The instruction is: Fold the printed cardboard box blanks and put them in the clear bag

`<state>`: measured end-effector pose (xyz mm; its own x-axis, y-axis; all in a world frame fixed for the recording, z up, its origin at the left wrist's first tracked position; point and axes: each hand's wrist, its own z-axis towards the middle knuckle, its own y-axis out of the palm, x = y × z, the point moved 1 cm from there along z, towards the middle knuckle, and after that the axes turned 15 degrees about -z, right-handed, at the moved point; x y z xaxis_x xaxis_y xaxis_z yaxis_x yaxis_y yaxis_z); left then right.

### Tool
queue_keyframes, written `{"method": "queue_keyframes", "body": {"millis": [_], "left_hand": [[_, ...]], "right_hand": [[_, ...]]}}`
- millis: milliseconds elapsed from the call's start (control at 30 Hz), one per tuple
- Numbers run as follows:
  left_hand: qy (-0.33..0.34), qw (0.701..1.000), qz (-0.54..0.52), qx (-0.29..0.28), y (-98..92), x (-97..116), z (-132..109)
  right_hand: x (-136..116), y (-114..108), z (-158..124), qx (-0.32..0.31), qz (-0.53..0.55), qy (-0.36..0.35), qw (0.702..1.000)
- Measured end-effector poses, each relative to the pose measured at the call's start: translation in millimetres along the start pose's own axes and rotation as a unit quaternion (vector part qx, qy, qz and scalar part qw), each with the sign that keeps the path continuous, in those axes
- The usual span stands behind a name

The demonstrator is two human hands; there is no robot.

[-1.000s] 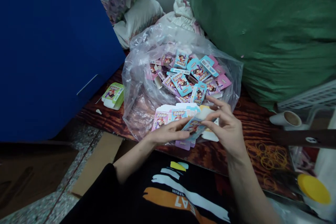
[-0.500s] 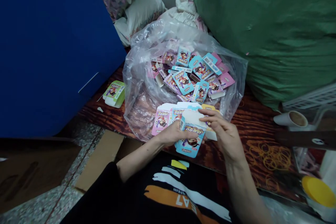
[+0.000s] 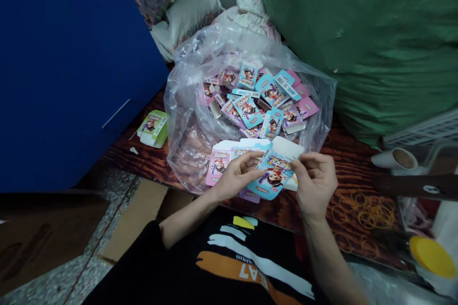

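Between my two hands is a light-blue printed cardboard box [image 3: 272, 178], tilted, with a white flap standing up at its far end. My left hand [image 3: 239, 175] pinches its left edge between thumb and fingers. On its right edge my right hand [image 3: 315, 181] grips near the flap, fingers curled. Under and behind it lie flat box blanks, a pink one [image 3: 217, 166] showing at the left. Just beyond, a clear plastic bag [image 3: 186, 128] lies wide with several small blue, pink and purple boxes [image 3: 247, 110] in it.
A green box [image 3: 153, 127] sits left of the bag on the dark wood tabletop [image 3: 153, 159]. Rubber bands [image 3: 372, 209], a paper cup [image 3: 395, 159] and a yellow lid [image 3: 432, 256] are at the right. A blue panel [image 3: 71, 71] and a large green sack [image 3: 365, 43] flank the bag.
My right hand has moved from the flap to the box's right edge and now grips it. The box has shifted slightly right and turned, and my left hand has moved to its left edge.
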<state>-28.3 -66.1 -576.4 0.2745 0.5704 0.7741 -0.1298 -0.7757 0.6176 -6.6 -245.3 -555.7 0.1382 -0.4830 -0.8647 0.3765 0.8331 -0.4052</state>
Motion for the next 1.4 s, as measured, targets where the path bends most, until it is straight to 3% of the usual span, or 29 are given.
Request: {"method": "queue_keyframes", "body": {"millis": [200,400,500,633,867,967,1100,1267,1400], "left_hand": [[0.063,0.965,0.241,-0.075,-3.7,22.2,-6.8],[0.062,0.936,0.327,-0.117,-5.4,35.5,-10.0],[0.068,0.93,0.336,-0.132,-5.5,37.3,-9.1],[0.054,0.929,0.338,-0.141,-10.1,37.5,-3.3],[0.001,0.968,0.223,-0.116,-15.8,25.6,2.7],[-0.022,0.978,0.187,-0.092,-12.9,20.8,0.6],[-0.017,0.972,0.223,-0.076,-12.6,21.2,-2.5],[-0.008,0.95,0.296,-0.104,-14.8,27.6,-5.5],[-0.013,0.944,0.309,-0.115,-15.0,27.7,-7.2]], "right_hand": [[4.6,-1.1,6.9,-0.081,0.007,-0.01,0.997],[2.8,1.0,10.1,-0.094,0.009,-0.014,0.995],[2.3,3.8,9.9,-0.085,0.021,0.015,0.996],[7.2,6.6,11.9,-0.142,0.064,0.051,0.986],[4.6,0.9,23.2,-0.265,0.03,-0.041,0.963],[-0.2,0.7,26.0,-0.274,0.02,-0.047,0.96],[-0.1,2.0,27.1,-0.296,0.014,-0.004,0.955],[3.8,1.5,28.5,-0.309,0.068,0.076,0.946],[-1.1,-1.2,31.6,-0.321,0.036,0.025,0.946]]}}
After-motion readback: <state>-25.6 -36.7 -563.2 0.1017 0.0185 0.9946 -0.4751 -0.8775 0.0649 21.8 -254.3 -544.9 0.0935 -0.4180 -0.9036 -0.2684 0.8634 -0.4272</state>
